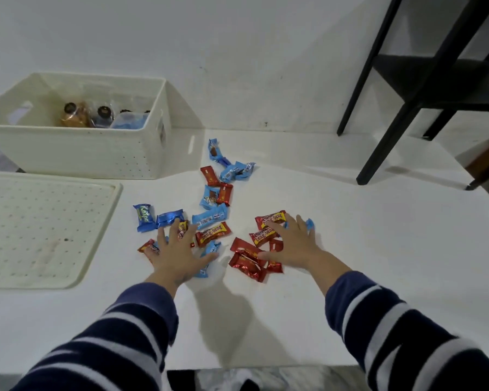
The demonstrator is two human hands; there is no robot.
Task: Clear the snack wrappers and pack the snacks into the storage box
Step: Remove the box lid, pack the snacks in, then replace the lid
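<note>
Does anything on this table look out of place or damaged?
Yes. Snack packets lie scattered on the table outside the storage box. One blue wrapper near the box looks torn open. The box lid lies off, beside it.

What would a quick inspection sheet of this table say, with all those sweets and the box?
Surface: white table, mostly bare on its right side.
Job's things: red and blue snack packets scattered mid-table; cream storage box at the back left, open, already holding some items.
Clutter: box lid lying flat in front of the box.
Hands: left hand and right hand spread flat over packets, fingers straight.
Cables: nothing seen.
Surroundings: white wall; black shelf frame at the back right.
</note>
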